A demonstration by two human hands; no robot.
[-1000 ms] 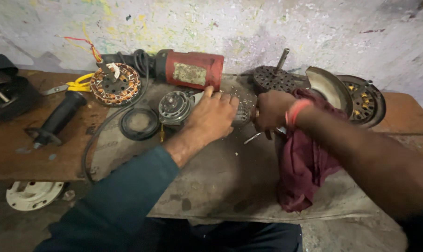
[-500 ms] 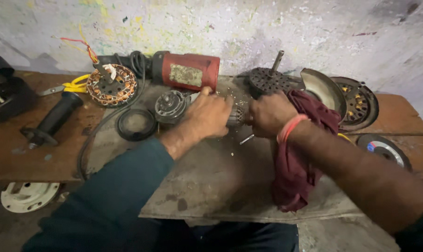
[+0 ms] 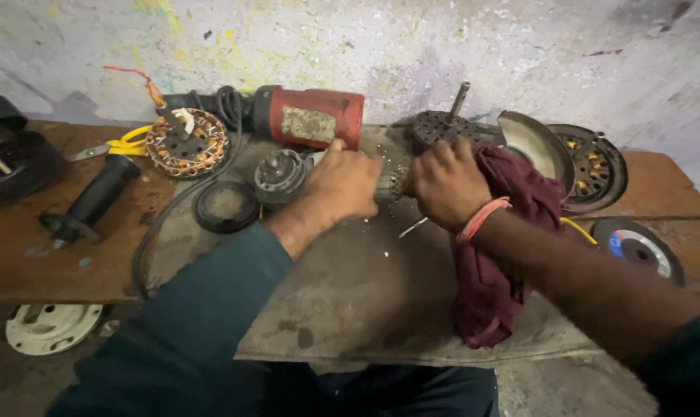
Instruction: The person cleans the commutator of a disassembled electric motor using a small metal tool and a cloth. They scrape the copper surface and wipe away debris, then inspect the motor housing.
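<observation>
My left hand [image 3: 344,184] is closed around a small metal part [image 3: 389,185] over the grey slab [image 3: 342,309]. My right hand [image 3: 446,181] grips the same part from the other side, and the two hands almost touch. Most of the part is hidden between the fingers. A dark red cloth [image 3: 493,255] hangs under my right wrist. Small pale crumbs lie on the slab below the hands. A thin metal pin [image 3: 412,227] lies just under my right hand.
A red angle grinder body [image 3: 311,116], a copper-wound stator [image 3: 186,143], yellow-handled pliers [image 3: 122,145], a black side handle [image 3: 95,197], a black ring [image 3: 226,206], a gear housing [image 3: 280,174], a metal guard [image 3: 535,143], a cutting disc [image 3: 636,247] surround the hands. A white plate [image 3: 52,326] lies on the floor.
Both hands have drawn closer together on the small part. The view has shifted slightly right and down.
</observation>
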